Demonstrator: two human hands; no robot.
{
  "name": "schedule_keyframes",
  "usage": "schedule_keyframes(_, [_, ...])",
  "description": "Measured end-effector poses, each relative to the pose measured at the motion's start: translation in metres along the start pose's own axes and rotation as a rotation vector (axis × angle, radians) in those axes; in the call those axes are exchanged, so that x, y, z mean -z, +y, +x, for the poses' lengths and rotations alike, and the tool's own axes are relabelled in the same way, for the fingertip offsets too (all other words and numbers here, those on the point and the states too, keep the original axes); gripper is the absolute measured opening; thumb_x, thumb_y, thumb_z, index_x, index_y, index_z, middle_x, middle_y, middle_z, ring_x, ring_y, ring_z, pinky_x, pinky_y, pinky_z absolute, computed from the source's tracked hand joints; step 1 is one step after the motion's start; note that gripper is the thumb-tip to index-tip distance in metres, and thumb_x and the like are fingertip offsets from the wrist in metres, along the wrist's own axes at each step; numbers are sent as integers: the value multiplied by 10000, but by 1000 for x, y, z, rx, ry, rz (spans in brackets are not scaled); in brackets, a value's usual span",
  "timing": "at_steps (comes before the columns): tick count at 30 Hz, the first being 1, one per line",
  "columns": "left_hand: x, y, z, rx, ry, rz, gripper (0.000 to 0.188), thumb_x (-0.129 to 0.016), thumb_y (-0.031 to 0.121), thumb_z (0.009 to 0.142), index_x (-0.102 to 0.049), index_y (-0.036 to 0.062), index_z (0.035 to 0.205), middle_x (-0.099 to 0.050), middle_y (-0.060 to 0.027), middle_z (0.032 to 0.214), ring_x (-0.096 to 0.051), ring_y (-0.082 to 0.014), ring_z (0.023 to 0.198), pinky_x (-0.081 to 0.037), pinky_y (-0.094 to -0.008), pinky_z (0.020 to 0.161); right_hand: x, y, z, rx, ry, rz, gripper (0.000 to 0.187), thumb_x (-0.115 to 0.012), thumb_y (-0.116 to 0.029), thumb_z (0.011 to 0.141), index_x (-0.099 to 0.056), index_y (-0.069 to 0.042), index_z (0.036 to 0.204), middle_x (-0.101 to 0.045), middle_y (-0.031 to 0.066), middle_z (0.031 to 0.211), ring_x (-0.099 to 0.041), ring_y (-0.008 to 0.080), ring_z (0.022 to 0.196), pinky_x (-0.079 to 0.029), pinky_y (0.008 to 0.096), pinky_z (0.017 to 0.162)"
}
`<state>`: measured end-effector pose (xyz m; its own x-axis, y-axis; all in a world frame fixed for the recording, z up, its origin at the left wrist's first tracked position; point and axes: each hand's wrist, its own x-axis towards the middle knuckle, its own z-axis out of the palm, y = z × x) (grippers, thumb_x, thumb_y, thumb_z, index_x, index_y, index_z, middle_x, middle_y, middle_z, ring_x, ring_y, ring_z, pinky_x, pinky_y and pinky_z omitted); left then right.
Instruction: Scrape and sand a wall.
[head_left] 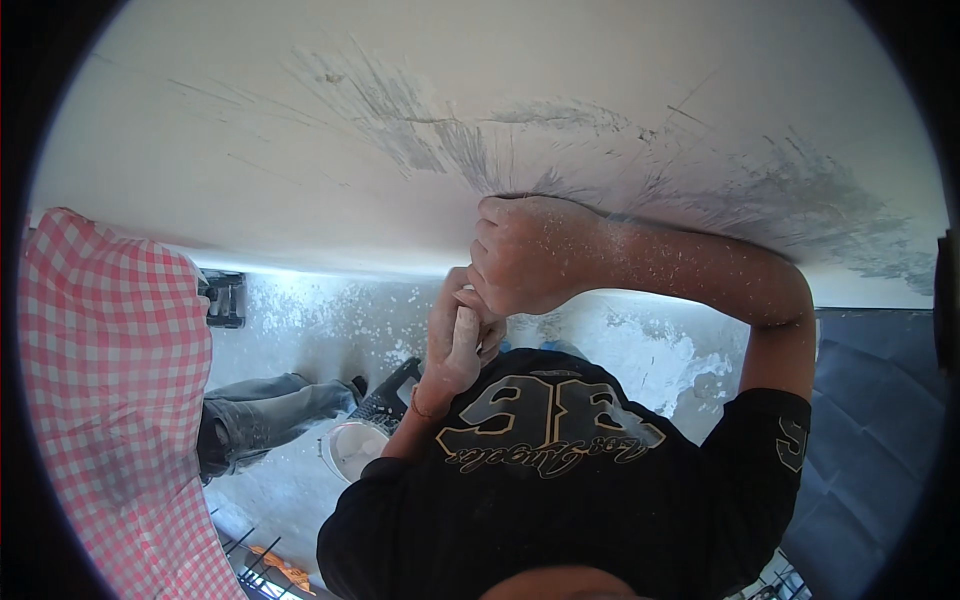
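Observation:
In front of my chest both hands meet close below a pale, curved plastered surface (250,130). It bears dark grey scrape marks and rough patches. My right hand (545,255) is closed like a fist, its arm bent in from the right and the hand's upper side close against the surface. White dust specks that hand and forearm. Just below, my left hand (462,335) has its fingers curled in against the right hand's fingers, with pale dust on the thumb. What the fingers hold, if anything, is hidden between the hands.
Pink-and-white checked cloth (130,350) fills the left side, with jeans-clad legs (265,415) beside it. A white bucket (355,447) with pale contents stands on the white-splattered floor (310,315), near a black object (385,390). Dark grey-blue sheeting (860,420) is at right.

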<state>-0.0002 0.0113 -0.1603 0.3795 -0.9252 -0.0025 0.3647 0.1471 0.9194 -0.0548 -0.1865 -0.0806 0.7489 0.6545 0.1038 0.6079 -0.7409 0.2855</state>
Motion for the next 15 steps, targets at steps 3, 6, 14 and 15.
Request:
schedule_keyframes(3, [-7,-2,-3,28,116,-64,432,-627,315,1000,-434,14,1242,-467,29,743,-390,-30,556,-295,-207,498,-2,-1,1,-32,6,38,376,-646,-296,903,-610,-93,589,-579,9,573,-562,173,553,-417,327,620])
schedule_keyframes(6, [-12,-9,-3,-75,57,14,522,-756,179,920,-408,26,1278,-473,37,775,-416,-14,597,-321,-186,541,0,0,1,-1,1,138,372,-649,-297,904,-611,-105,588,-577,1,562,-557,168,540,-415,328,616])
schedule_keyframes(14, [7,-4,4,60,183,232,458,-855,102,773,-546,45,1107,-543,50,772,-444,-23,667,-399,-195,643,-7,-4,1,-49,23,-50,364,-665,-268,880,-571,-109,566,-555,-4,543,-542,147,533,-395,311,572])
schedule_keyframes(15, [9,-3,3,67,184,237,458,-855,102,773,-546,45,1107,-543,50,772,-444,-23,667,-399,-195,643,-7,-4,3,-52,28,-44,364,-665,-268,880,-571,-109,566,-555,-4,543,-542,147,533,-395,311,572])
